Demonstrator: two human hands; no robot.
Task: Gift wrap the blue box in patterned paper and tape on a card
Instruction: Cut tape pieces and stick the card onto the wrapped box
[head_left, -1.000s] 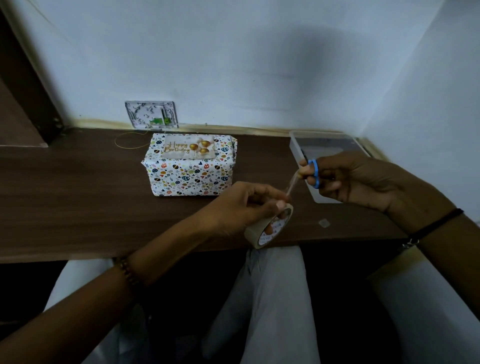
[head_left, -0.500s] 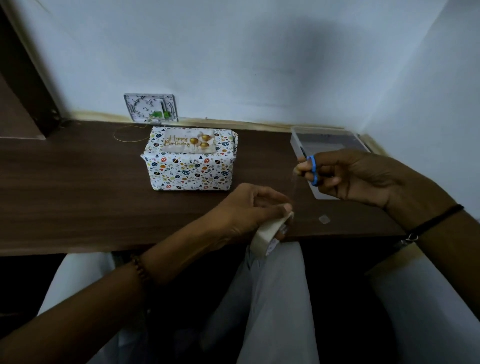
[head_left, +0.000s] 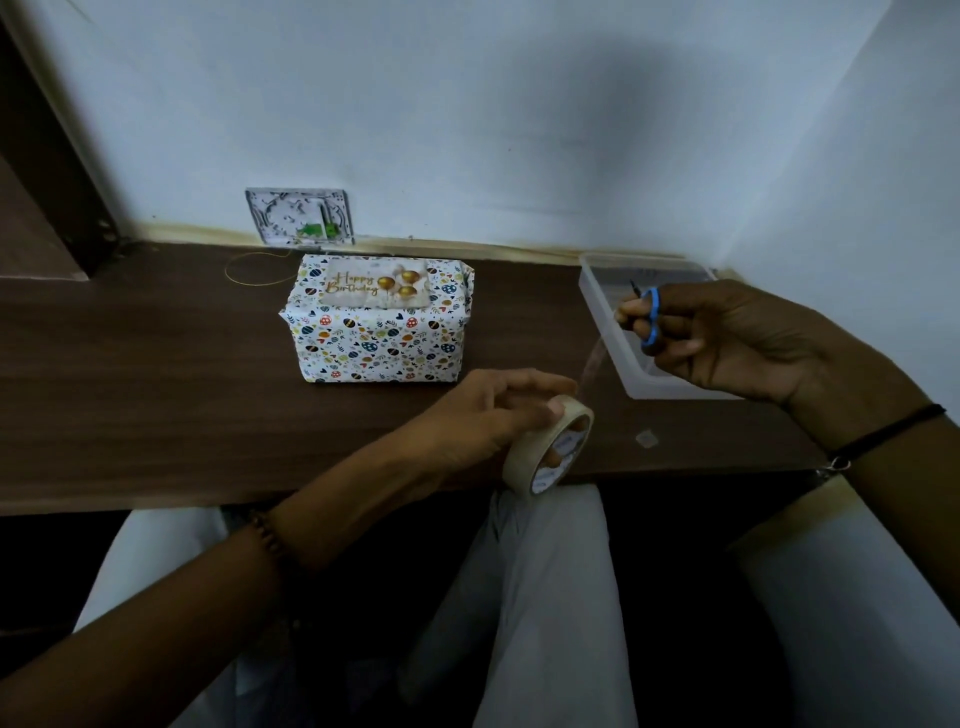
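Observation:
The box (head_left: 379, 343), wrapped in white patterned paper, stands on the brown desk (head_left: 156, 374) near the back wall. A "Happy Birthday" card (head_left: 376, 286) with gold balloons lies on its top. My left hand (head_left: 483, 415) grips a roll of clear tape (head_left: 548, 452) at the desk's front edge. My right hand (head_left: 727, 338) holds small blue-handled scissors (head_left: 649, 317) and pinches the end of a clear tape strip (head_left: 592, 364) that stretches up from the roll.
A clear plastic tray (head_left: 602, 291) sits at the back right under my right hand. A small scrap of tape (head_left: 647, 439) lies on the desk near the front edge. A thin yellow thread (head_left: 249, 267) and a wall socket plate (head_left: 298, 215) are behind the box.
My right hand has drawn the tape end up and to the right, so the strip is longer. My left hand has turned the roll so its open side shows again.

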